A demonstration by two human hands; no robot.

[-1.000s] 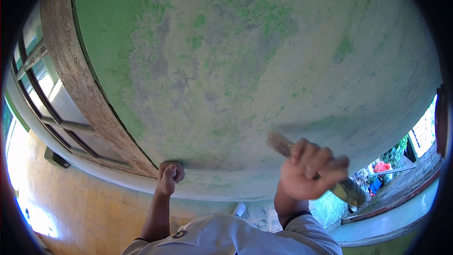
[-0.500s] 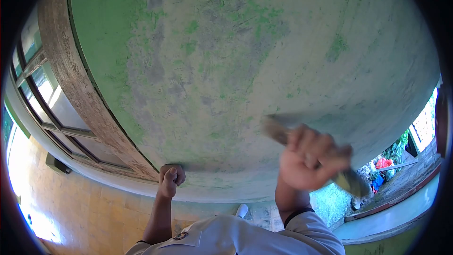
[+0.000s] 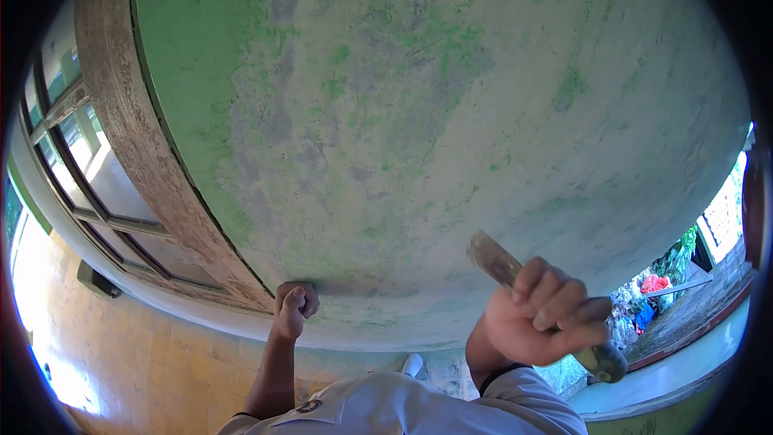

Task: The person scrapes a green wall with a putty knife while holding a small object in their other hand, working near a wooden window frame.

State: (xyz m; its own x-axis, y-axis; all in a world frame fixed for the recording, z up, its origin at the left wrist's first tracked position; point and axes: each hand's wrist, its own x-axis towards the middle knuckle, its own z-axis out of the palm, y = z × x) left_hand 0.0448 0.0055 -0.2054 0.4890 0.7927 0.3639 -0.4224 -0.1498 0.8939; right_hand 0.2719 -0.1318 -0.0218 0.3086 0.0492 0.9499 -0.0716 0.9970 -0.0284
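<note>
My right hand [image 3: 547, 314] is wrapped round a scraper-like tool [image 3: 493, 259]; its pale, worn end points up and left near the wall, and its rounded dark handle end sticks out below the fingers. The wall [image 3: 386, 153] shows patchy green paint and grey-white areas. At the wall's lower left, beside the wooden frame, my left hand [image 3: 296, 308] is closed in a fist against or close to the surface. Whether it holds anything is hidden.
A worn wooden window frame [image 3: 133, 121] with glass panes stands at the left. Below lies a tiled floor [image 3: 185, 362] with a dark block [image 3: 98, 280]. On the right, a ledge [image 3: 668, 379] runs below an opening showing plants and a red object [image 3: 654, 283].
My right hand has moved a little down and right with the tool, which now appears sharper. The left hand has stayed at nearly the same spot. The view has shifted slightly.
</note>
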